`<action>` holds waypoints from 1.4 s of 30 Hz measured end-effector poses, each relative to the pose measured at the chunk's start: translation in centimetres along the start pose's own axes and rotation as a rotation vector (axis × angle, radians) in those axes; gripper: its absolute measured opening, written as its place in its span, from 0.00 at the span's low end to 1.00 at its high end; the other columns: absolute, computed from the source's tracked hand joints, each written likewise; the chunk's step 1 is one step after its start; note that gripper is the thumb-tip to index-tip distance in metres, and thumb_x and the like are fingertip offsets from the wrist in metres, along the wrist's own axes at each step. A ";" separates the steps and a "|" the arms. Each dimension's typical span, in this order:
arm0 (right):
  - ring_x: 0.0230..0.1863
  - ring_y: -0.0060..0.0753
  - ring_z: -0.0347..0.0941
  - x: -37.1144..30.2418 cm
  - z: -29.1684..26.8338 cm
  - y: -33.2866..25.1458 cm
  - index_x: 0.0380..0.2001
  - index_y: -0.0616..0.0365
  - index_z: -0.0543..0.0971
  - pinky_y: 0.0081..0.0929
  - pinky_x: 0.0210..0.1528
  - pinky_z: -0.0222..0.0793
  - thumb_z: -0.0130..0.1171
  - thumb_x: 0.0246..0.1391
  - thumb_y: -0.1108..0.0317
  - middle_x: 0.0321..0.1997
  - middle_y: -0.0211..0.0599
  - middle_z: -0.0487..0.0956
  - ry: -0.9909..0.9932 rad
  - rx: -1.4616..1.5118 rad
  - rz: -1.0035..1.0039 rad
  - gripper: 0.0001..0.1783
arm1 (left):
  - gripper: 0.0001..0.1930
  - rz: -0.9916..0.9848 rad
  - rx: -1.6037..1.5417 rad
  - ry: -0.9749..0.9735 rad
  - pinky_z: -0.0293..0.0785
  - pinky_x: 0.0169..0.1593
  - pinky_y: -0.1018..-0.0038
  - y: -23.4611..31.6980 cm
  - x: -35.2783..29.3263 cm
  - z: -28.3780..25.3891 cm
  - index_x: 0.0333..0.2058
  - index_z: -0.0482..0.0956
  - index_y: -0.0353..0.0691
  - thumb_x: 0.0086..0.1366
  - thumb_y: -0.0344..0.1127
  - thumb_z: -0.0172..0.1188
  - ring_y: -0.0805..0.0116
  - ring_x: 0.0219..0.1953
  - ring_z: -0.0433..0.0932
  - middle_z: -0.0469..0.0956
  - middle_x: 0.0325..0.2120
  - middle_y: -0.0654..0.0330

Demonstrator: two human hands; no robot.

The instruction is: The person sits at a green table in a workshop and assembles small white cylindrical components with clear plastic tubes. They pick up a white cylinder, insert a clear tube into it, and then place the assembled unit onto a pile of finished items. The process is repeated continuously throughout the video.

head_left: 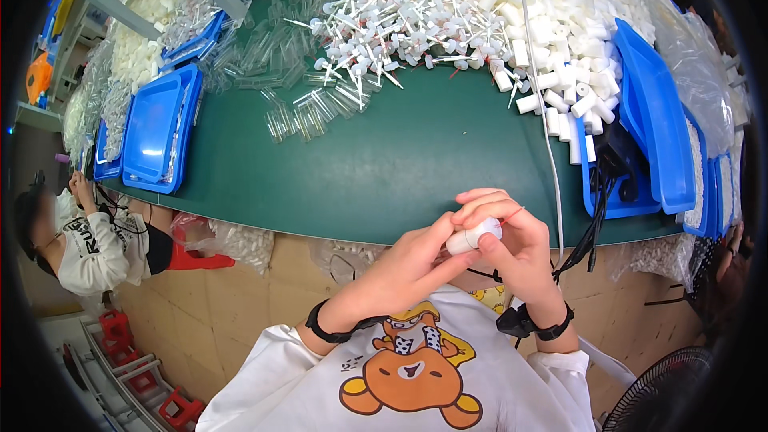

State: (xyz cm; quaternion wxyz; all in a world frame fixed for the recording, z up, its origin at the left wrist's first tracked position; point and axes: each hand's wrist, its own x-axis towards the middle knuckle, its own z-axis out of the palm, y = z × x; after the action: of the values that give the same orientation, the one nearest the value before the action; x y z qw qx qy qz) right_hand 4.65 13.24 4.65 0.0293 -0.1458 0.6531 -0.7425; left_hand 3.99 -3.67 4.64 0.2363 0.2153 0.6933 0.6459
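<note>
Passage over the green tabletop [360, 168] is extending ahead of the left hand [418, 260]; a white cable [548, 132] is bounding its right, stemmed parts [412, 28] its far side.

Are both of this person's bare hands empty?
No, the left hand and right hand hold a short white plastic-looking cylinder between their fingers.

Both hands [524, 236] hold white cylinder [472, 238] near green table [344, 176] edge; loose white cylinders [582, 102] piled beyond, blue tray [152, 124] left.

Green table [344, 168]: clear tubes [310, 114], stemmed pieces [400, 28], white cylinders [564, 32] (a heap), blue trays [152, 132].
</note>
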 end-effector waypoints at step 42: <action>0.43 0.39 0.70 -1.4 2.4 0.1 0.60 0.65 0.53 0.30 0.44 0.67 0.73 0.30 0.56 0.56 0.50 0.66 -0.243 -0.515 0.197 0.56 | 0.22 -0.394 -0.761 0.003 0.58 0.26 0.80 -2.3 -0.9 0.1 0.25 0.67 0.38 0.67 0.50 0.38 0.80 0.18 0.56 0.58 0.14 0.70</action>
State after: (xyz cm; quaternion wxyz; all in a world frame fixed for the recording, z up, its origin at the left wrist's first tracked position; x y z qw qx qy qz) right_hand 6.58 11.22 4.60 0.1413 -0.1722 0.8227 -0.5230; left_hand 4.74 -4.28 2.40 0.4169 -0.0248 0.4336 0.7985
